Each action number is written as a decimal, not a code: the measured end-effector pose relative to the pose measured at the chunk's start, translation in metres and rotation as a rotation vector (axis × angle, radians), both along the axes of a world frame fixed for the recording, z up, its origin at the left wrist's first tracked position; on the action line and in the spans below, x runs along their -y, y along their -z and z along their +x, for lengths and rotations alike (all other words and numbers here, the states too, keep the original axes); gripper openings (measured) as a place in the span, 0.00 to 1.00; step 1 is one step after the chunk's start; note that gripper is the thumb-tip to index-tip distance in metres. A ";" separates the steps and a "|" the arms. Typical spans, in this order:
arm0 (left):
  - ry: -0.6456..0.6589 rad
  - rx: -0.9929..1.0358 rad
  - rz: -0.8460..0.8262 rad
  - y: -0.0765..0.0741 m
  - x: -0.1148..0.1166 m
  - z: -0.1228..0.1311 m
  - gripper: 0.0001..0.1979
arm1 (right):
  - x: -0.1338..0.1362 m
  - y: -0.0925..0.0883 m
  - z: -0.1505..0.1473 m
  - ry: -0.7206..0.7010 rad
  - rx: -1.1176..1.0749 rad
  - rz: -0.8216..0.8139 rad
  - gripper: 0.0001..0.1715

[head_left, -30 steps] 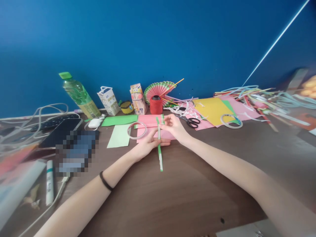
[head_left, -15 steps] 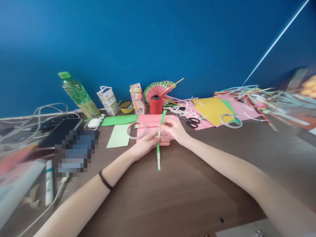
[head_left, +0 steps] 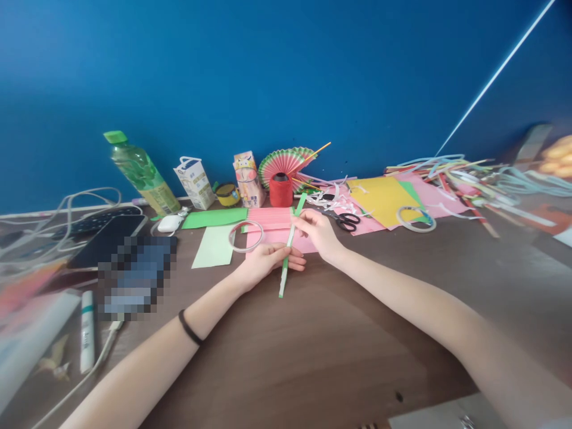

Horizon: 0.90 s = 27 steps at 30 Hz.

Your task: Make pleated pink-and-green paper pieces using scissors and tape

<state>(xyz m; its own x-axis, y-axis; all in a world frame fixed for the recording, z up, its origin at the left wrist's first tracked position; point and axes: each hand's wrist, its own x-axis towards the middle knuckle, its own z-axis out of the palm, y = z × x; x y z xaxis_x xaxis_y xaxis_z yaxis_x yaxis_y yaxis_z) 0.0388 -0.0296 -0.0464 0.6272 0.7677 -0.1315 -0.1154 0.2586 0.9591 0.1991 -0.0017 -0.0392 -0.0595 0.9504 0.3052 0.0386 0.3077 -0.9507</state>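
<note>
A narrow green-and-white paper strip point(head_left: 290, 238) is held in both hands over the near part of a dark brown wood-grain table point(head_left: 313, 345), slanting so that its far end leans to the right and its near end points down toward the person. The left hand point(head_left: 270, 260), with a thin black band point(head_left: 190, 329) above its wrist, grasps the strip lower down, thumb on top and the other fingers stretched out beneath. The right hand point(head_left: 319, 233) pinches it higher up between thumb and forefinger, its remaining fingers curled. Just beyond lie a pink pleated paper point(head_left: 268, 218) and a flat pink paper sheet point(head_left: 304, 243), partly covered by the hands. A pale ring-shaped tape roll point(head_left: 231, 239) stands at their left, near a pale green paper sheet point(head_left: 213, 247) and a bright green paper piece point(head_left: 214, 218). Behind the pleated paper, a red spool point(head_left: 281, 192) stands in front of a pink folded-paper fan point(head_left: 281, 164) with green edging. To the right of the right hand rest black-handled scissors point(head_left: 348, 221), just beside a yellow paper sheet point(head_left: 379, 199). A green-capped plastic bottle point(head_left: 143, 173) leans at the far left, near a white drink carton point(head_left: 195, 183).
</note>
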 end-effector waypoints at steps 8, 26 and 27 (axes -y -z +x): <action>-0.081 -0.314 0.202 -0.027 -0.005 -0.008 0.12 | -0.008 0.000 0.004 -0.092 -0.068 -0.135 0.14; -0.038 -1.128 0.488 -0.066 -0.035 -0.067 0.13 | -0.011 -0.009 0.020 -0.382 0.842 -0.107 0.11; -0.162 -1.175 0.555 -0.068 -0.036 -0.067 0.13 | -0.010 -0.009 0.019 -0.374 0.842 -0.107 0.11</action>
